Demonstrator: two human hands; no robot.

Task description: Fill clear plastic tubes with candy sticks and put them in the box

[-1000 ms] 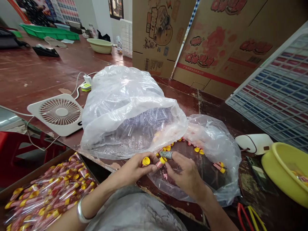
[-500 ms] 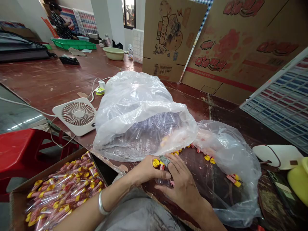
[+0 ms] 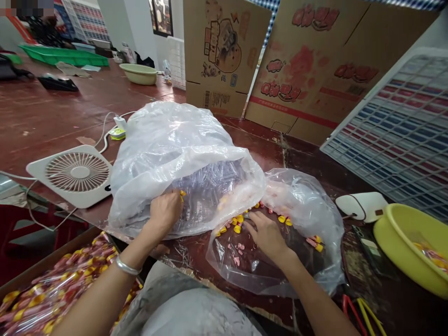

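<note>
My left hand (image 3: pixel 165 212), wearing a silver bangle, is at the mouth of a large milky plastic bag (image 3: pixel 175 128). Its fingers are closed, and a small yellow cap (image 3: pixel 182 194) sticks out beside them. Inside that bag lie many clear plastic tubes (image 3: pixel 213 179). Over a smaller clear plastic bag (image 3: pixel 304 198) on the right, my right hand (image 3: pixel 265 232) has its fingers stretched out near several yellow caps (image 3: pixel 238 224) and small pink pieces (image 3: pixel 237 254). A ring shows on it; the fingertips are partly hidden.
At lower left stands a box of filled tubes with yellow caps (image 3: pixel 63 280). A white fan (image 3: pixel 75 172) lies on the red-brown table. To the right are a yellow basin (image 3: pixel 395 233), a phone (image 3: pixel 373 249) and a white rack (image 3: pixel 388 130). Cardboard boxes (image 3: pixel 227 56) stand behind.
My hands were together in front of the bags and have moved apart. The left went to the large bag's mouth, the right over the caps. The view has turned right.
</note>
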